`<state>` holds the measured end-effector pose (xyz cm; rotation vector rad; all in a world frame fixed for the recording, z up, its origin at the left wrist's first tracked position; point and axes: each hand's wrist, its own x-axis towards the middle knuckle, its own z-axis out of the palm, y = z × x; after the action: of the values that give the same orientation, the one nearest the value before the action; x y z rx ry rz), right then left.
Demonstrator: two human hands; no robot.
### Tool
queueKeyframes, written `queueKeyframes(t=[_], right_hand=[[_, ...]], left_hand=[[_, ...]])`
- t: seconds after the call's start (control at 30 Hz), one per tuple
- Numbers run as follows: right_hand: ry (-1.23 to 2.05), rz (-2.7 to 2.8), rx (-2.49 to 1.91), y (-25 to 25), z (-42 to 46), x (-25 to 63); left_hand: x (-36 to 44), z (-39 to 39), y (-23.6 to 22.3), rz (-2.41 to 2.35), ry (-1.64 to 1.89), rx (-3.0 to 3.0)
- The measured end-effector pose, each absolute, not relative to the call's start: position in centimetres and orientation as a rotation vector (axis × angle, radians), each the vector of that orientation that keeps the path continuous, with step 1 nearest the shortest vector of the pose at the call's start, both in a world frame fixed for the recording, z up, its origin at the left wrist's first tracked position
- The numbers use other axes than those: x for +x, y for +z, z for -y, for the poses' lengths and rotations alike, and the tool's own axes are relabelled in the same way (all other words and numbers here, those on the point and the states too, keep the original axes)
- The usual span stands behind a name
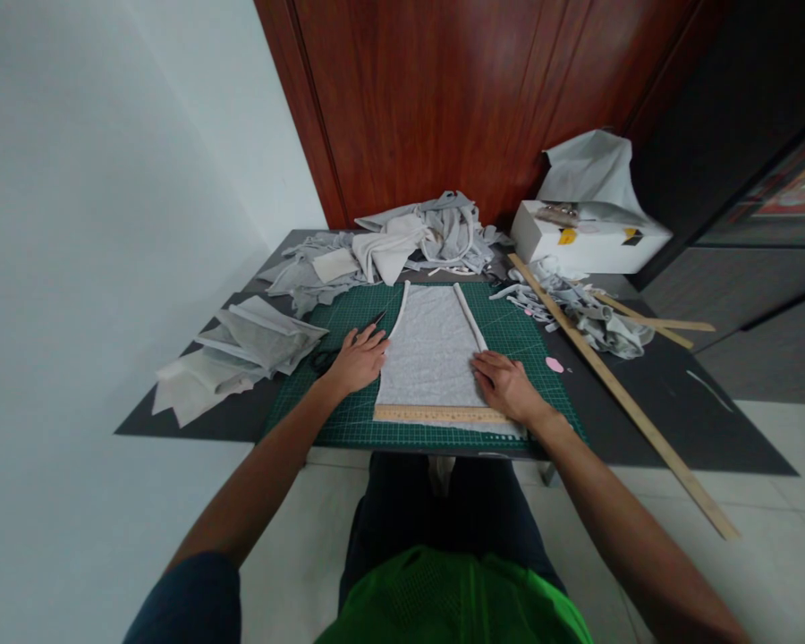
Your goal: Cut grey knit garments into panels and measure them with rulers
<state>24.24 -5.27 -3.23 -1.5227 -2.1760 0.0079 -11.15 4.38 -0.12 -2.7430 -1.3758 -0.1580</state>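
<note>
A light grey fabric piece [433, 349], narrower at its far end, lies flat on the green cutting mat [335, 425]. Pale rolled edges run along both its sides. My left hand [360, 360] rests on its left edge, fingers stretched out. Dark scissors [323, 360] lie beside and partly behind that hand, their tip showing past the fingers. At the right edge of the fabric, my right hand [508, 385] lies with its fingers extended and pressed down. A wooden ruler [436, 413] lies across the near end of the fabric, its right end close to my right wrist.
Grey and white cloth is heaped [443, 228] at the back. Folded fabric pieces [241, 344] sit on the left. On the right are a long wooden stick [617, 389] overhanging the table edge, fabric scraps [604, 322] and a white box [597, 249]. A pink chalk-like piece [554, 365] lies near the mat.
</note>
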Motion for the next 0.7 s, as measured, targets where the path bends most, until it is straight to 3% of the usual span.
queueKeyframes(t=[0.7], right_hand=[[0.011, 2.118, -1.622, -4.4, 4.2, 30.5]], left_hand=[[-11.3, -5.3, -1.3, 1.388, -0.245, -2.745]])
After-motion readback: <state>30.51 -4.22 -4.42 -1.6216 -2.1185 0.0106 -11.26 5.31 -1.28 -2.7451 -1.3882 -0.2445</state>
